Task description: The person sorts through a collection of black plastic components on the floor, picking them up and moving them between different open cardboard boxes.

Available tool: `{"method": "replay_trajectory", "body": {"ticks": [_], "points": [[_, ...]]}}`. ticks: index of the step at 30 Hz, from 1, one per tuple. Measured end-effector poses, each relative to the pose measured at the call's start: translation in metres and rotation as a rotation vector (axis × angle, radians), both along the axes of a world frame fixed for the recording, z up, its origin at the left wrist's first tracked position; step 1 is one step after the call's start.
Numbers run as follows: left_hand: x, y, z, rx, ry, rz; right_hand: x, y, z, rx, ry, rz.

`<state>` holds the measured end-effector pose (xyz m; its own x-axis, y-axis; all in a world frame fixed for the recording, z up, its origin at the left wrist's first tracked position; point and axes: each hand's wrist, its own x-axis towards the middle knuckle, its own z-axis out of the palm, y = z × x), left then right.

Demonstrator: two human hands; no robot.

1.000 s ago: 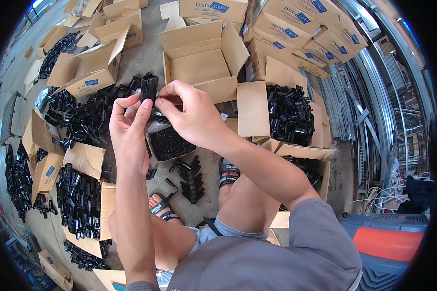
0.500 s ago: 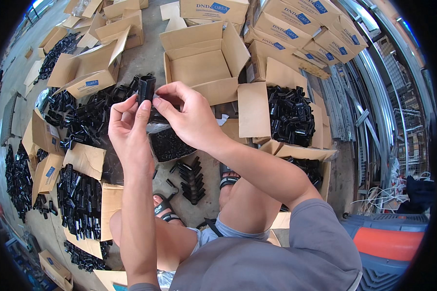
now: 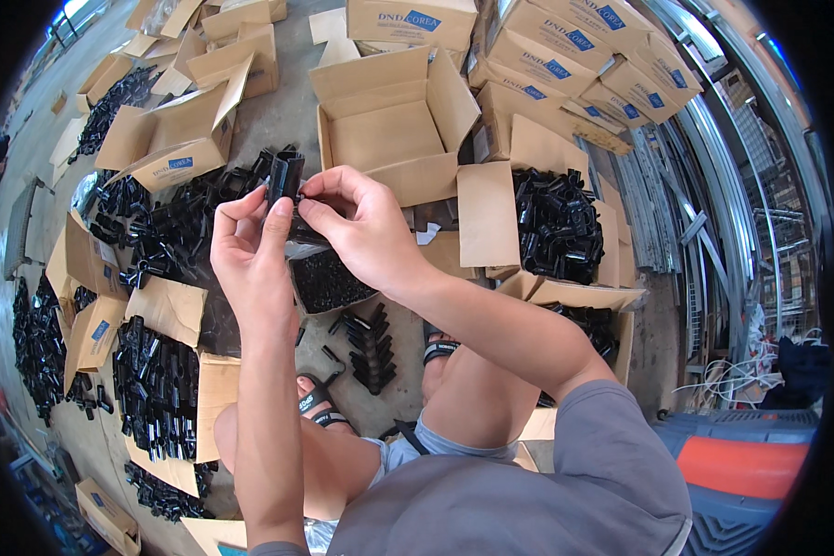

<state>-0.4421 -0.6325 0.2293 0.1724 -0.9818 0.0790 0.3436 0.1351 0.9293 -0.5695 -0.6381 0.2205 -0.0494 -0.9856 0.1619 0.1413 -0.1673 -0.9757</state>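
Observation:
A short black tubular fitting (image 3: 286, 174) stands nearly upright in my left hand (image 3: 253, 250), its top end tipped slightly right. The thumb and fingers of that hand are closed round its lower part. My right hand (image 3: 369, 227) is closed in a pinch against the fitting's right side, with a small dark piece at the fingertips that is too small to name. Below my hands sits a box of small black parts (image 3: 332, 283), partly covered by the right wrist. On the floor between my feet lies a neat stack of black fittings (image 3: 371, 349).
An open cardboard box (image 3: 385, 139) lies ahead. Heaps of black fittings (image 3: 157, 385) spread on the left; another box of fittings (image 3: 558, 227) stands at the right. Stacked cartons (image 3: 565, 65) are at the back, metal profiles (image 3: 690, 204) along the right, and a grey-and-red plastic case (image 3: 737, 468) nearby.
The fitting has tilted a little to the right in my left hand, and my right fingertips have shifted slightly along its side. The whole view has moved a little.

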Motion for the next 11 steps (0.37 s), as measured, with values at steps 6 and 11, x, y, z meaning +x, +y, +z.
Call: {"method": "replay_trajectory", "body": {"ticks": [6,11], "points": [[-0.007,0.000,-0.012,-0.026,-0.241,0.008,-0.015,0.011,0.002,0.002,0.251,-0.087],[0.024,-0.005,-0.026,-0.069,-0.138,-0.125,0.011,0.001,-0.004,-0.103,0.166,0.018]]}}
